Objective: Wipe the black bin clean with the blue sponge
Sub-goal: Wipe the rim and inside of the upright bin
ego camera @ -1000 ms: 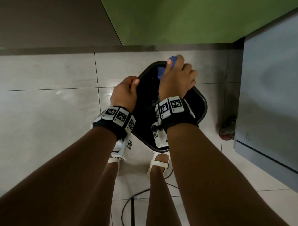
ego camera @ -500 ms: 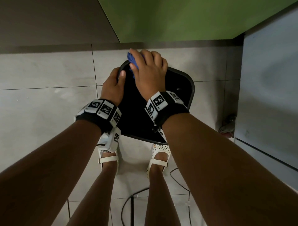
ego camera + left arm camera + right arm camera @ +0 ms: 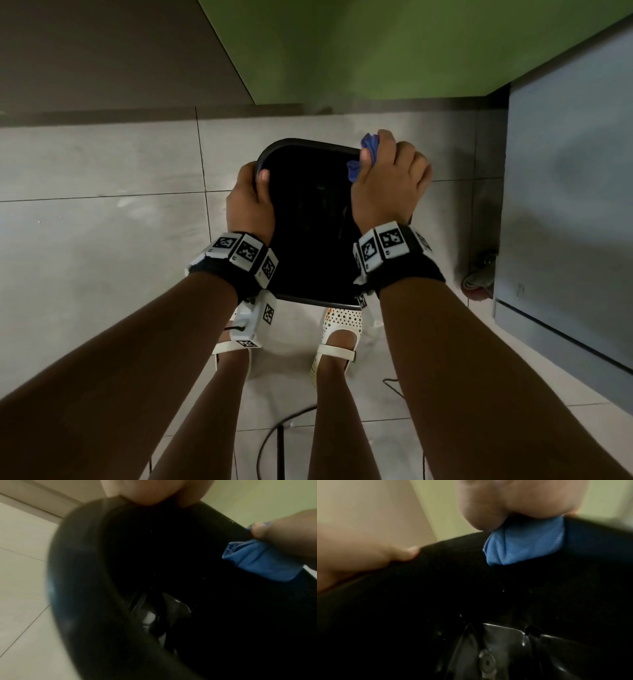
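The black bin [image 3: 308, 145] stands on the tiled floor in front of my feet, its open top facing up. My left hand [image 3: 251, 192] grips the bin's left rim, thumb curled inside. My right hand [image 3: 387, 178] clutches the blue sponge [image 3: 371, 144] at the far right corner of the rim; it looks like folded blue cloth [image 3: 262, 562] pressed over the edge, part of it hanging inside [image 3: 525, 543]. The bin's rim [image 3: 82, 588] and dark inside wall [image 3: 436, 588] fill both wrist views; something shiny lies at the bottom [image 3: 496, 649].
A grey cabinet [image 3: 565, 205] stands close on the right, with a castor wheel [image 3: 478, 277] near the bin. A green wall [image 3: 376, 51] and dark skirting run behind. A black cable [image 3: 274, 442] loops on the tiles by my white sandals [image 3: 337, 329].
My right hand slid the sponge along the far rim from the left corner to the right corner. The bin turned a little under my left hand's grip.
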`<state>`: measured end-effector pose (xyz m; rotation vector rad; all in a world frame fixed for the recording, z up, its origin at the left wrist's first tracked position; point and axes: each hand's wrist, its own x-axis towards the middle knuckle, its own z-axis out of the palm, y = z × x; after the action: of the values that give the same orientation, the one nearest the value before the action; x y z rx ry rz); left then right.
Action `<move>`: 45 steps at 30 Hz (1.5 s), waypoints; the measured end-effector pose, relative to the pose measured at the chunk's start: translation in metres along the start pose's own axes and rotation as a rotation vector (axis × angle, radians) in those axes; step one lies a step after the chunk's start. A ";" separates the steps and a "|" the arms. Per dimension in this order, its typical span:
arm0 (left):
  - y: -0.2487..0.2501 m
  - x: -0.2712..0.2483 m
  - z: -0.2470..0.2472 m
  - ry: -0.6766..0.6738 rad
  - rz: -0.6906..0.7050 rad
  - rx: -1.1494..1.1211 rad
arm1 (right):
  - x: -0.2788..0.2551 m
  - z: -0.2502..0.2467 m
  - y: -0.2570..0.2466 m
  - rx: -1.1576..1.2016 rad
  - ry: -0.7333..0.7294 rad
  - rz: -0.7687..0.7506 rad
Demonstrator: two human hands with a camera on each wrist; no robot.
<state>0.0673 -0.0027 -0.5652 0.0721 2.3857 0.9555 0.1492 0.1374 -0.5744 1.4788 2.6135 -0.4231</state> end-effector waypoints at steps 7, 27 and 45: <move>0.001 0.013 -0.023 -0.322 -0.146 -0.292 | 0.001 -0.002 0.002 0.126 0.037 -0.027; 0.005 0.031 0.001 -0.163 0.071 -0.068 | -0.002 0.003 -0.004 -0.005 -0.003 -0.195; 0.019 0.041 -0.024 -0.238 -0.016 0.107 | 0.017 -0.039 0.005 0.169 -0.294 0.071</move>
<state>0.0171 0.0071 -0.5587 0.1958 2.2115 0.7655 0.1465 0.1649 -0.5418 1.4246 2.3375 -0.8041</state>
